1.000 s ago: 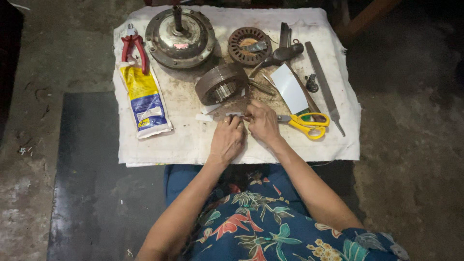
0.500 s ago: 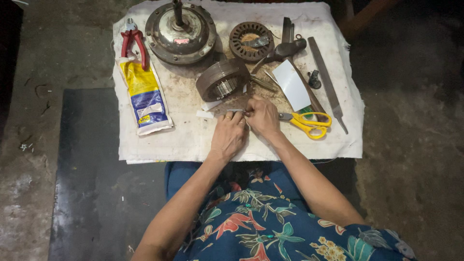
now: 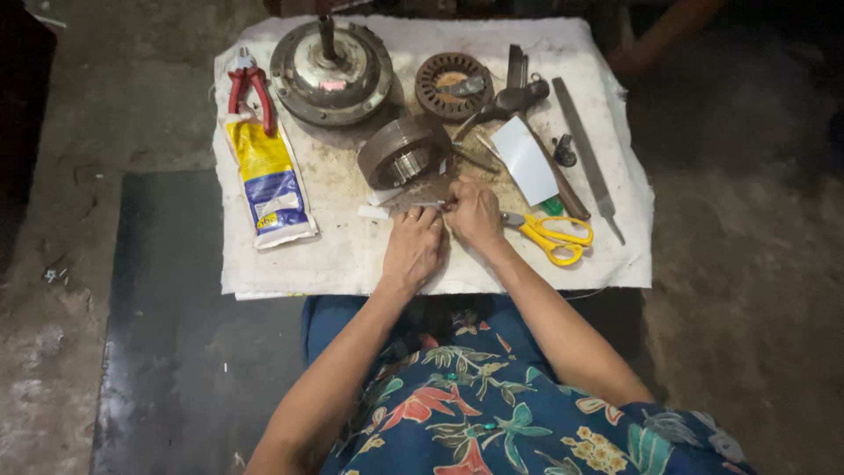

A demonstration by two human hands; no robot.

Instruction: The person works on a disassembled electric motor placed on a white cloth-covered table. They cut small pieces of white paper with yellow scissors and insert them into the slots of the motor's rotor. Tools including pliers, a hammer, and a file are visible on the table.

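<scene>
Over the last second almost nothing has changed: both hands have stayed together at the near middle of the white cloth, and only the camera view has drifted slightly, so the fine work on the small piece goes on in the same spot. The left hand lies knuckles-up with its fingers curled narrow, pinching the near end of a thin pale strip. The right hand is closed on the other end of that strip, thumb and fingertips pressed together, just to the right of the left hand and touching it. The strip sits on the cloth just near of the round wound stator, with a few small white paper scraps to its left. Further off lie a large metal motor housing, a smaller ring core, red-handled pliers and a yellow and blue tube on the left. On the right are yellow scissors, just beside the right hand, a white card and a long flat file.
</scene>
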